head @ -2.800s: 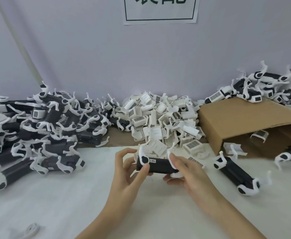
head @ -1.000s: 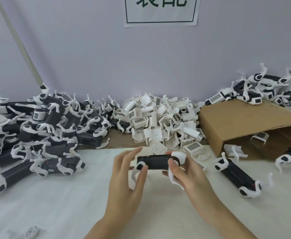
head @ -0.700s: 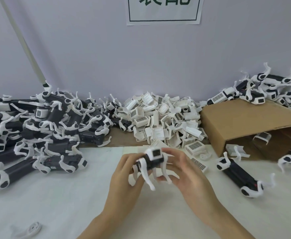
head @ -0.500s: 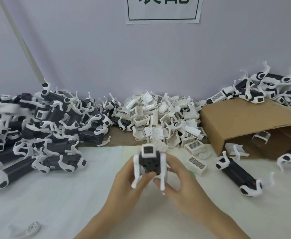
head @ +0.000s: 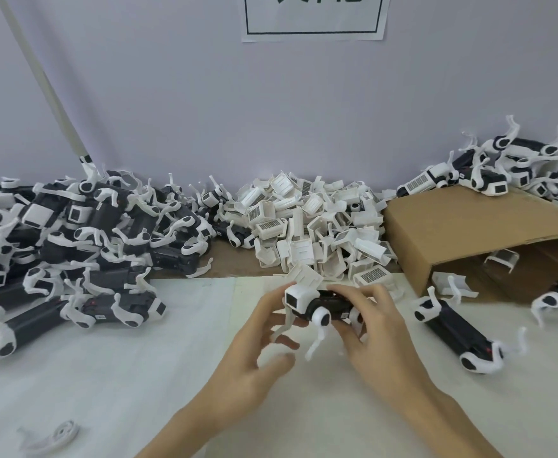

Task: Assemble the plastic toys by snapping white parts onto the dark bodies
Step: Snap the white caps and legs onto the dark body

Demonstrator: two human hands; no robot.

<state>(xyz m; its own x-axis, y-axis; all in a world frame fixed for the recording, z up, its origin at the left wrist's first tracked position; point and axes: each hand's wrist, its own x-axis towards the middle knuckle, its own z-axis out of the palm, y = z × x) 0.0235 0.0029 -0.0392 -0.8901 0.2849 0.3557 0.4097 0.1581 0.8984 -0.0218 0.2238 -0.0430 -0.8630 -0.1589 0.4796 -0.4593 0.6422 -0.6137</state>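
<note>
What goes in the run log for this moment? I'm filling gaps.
right hand: grips toy | left hand: open, beside | white head cap: on

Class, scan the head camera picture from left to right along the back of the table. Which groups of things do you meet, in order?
Pile of dark toys with white legs → heap of loose white parts → cardboard box lying on its side → cluster of toys on top of the box.

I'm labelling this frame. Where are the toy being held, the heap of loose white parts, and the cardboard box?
Toy [head: 328, 304]: head view, on its dark body between the hands.
White parts [head: 314, 233]: head view, middle of the heap by the wall.
Box [head: 469, 226]: head view, on its bare top panel.
</note>
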